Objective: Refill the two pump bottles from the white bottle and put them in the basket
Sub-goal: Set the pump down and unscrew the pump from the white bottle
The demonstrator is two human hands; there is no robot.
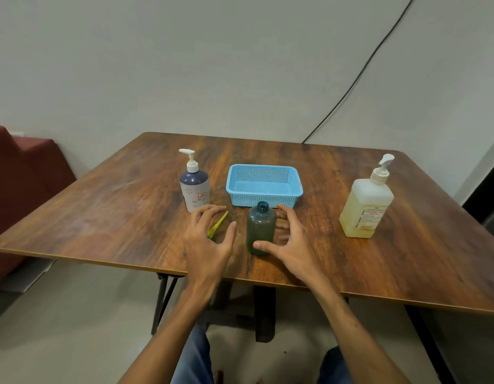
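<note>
Right now your right hand is spread wide around the open green bottle near the bench's front edge, thumb touching its base and fingers curled behind it, not yet closed on it; a careless squeeze or nudge could tip it, since its neck is uncapped and it stands free. Your left hand hovers open and empty just beside it, over the yellow pump part, which could get brushed toward the front edge. Further back, the empty blue basket sits mid-bench with the purple pump bottle at its left, close enough to knock on a reach. The white bottle stands well apart toward the right edge; its pump is on, so pouring will likely call for unscrewing first, and hasty tilting risks spills.
</note>
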